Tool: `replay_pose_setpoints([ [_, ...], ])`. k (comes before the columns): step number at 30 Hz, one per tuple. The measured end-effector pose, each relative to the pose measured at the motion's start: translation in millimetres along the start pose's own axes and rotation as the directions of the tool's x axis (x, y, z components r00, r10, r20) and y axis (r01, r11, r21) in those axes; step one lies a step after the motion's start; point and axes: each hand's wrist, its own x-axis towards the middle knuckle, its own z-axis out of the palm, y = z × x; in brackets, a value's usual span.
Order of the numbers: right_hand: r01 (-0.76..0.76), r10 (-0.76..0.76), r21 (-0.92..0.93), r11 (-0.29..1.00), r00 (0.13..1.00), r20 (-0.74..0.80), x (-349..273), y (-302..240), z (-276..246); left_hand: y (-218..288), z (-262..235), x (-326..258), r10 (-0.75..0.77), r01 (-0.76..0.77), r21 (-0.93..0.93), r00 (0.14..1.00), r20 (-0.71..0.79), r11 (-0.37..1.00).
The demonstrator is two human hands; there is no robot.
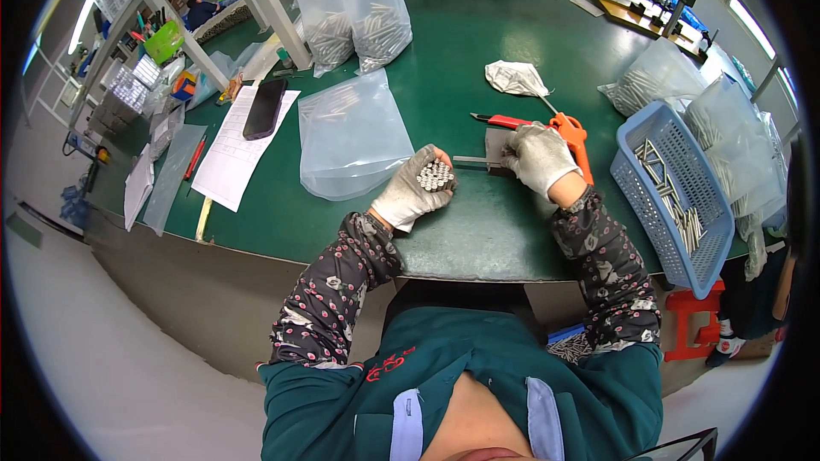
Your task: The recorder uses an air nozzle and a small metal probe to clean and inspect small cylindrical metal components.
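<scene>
My left hand point(408, 195), in a pale work glove, is closed round a bundle of short metal rods point(436, 176), their round ends turned up. To its right, my gloved right hand point(540, 159) has its fingers curled over one end of a thin metal rod point(471, 160). That rod points toward the bundle. A flat grey-brown piece point(495, 143) lies partly under the right fingers. Just beyond is a red utility knife point(506, 121). An orange-handled tool point(572, 138) lies against the right side of that hand. The right fingertips are partly hidden.
A blue plastic basket point(634, 132) with loose metal rods stands at the right, beside bags of rods point(713, 119). A clear bag point(350, 149) lies left of centre; filled bags point(376, 26) stand behind it. A phone point(265, 108) rests on paper. A white cloth point(516, 78) lies ahead.
</scene>
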Motion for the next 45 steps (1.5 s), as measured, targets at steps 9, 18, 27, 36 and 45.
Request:
replay_pose_setpoints([
  [9, 0.045, -0.043, -0.041, 0.998, 0.998, 0.054, 5.7, -4.7, -2.5, -1.2, -1.1, 0.7, 0.033, -0.033, 0.057, 0.999, 0.003, 0.998],
  [18, -0.013, -0.011, 0.505, 0.863, 0.999, 0.044, 5.2, 0.8, -17.4, -4.0, -3.6, 0.7, 0.029, -0.029, -0.006, 0.998, 0.05, 1.0],
  [27, 0.135, -0.221, 0.445, 0.885, 0.964, 0.146, 15.6, -24.4, -33.8, -3.6, -1.9, -0.9, -0.013, 0.013, 0.003, 1.0, -0.007, 1.0],
  [36, 0.165, -0.249, 0.269, 0.949, 0.915, 0.317, 47.2, -9.9, -42.9, -3.8, -1.7, 0.7, -0.035, 0.035, 0.039, 0.999, 0.006, 0.999],
  [45, 0.151, -0.222, 0.227, 0.962, 0.917, 0.332, 53.7, -3.3, -39.7, 3.3, -0.8, 0.0, -0.043, 0.038, 0.16, 0.999, 0.031, 0.986],
])
